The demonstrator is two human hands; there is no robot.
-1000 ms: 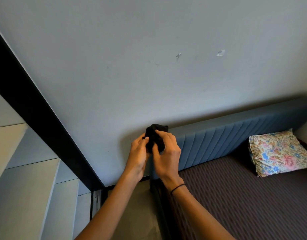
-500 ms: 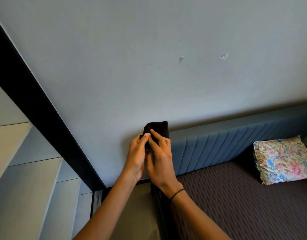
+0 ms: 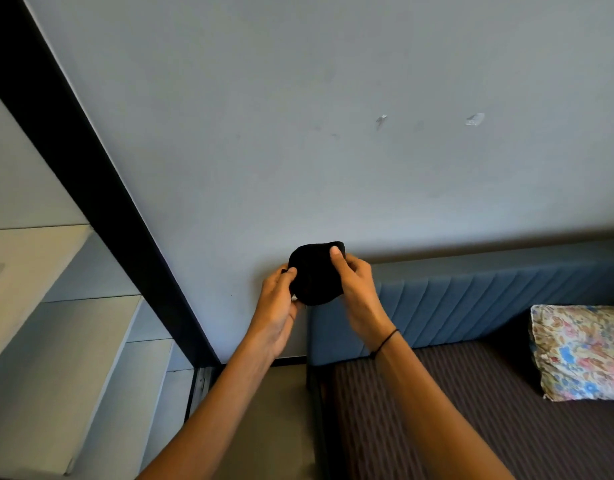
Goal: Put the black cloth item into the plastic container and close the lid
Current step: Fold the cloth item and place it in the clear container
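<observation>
I hold the black cloth item (image 3: 316,273) up in front of the grey wall, bunched into a rounded bundle. My left hand (image 3: 276,306) grips its left edge with thumb and fingers. My right hand (image 3: 355,285) grips its right side, with the thumb pressed on the top of the cloth. A thin black band circles my right wrist. No plastic container or lid is in view.
A bed with a brown striped cover (image 3: 471,410) and a blue padded headboard (image 3: 471,303) fills the lower right, with a floral pillow (image 3: 582,351) on it. A black beam (image 3: 90,161) runs diagonally at left beside pale shelves (image 3: 56,323).
Both hands have spread apart and the cloth has gone from a narrow folded shape to a wider rounded bundle. The view has shifted slightly, so the pillow sits further right.
</observation>
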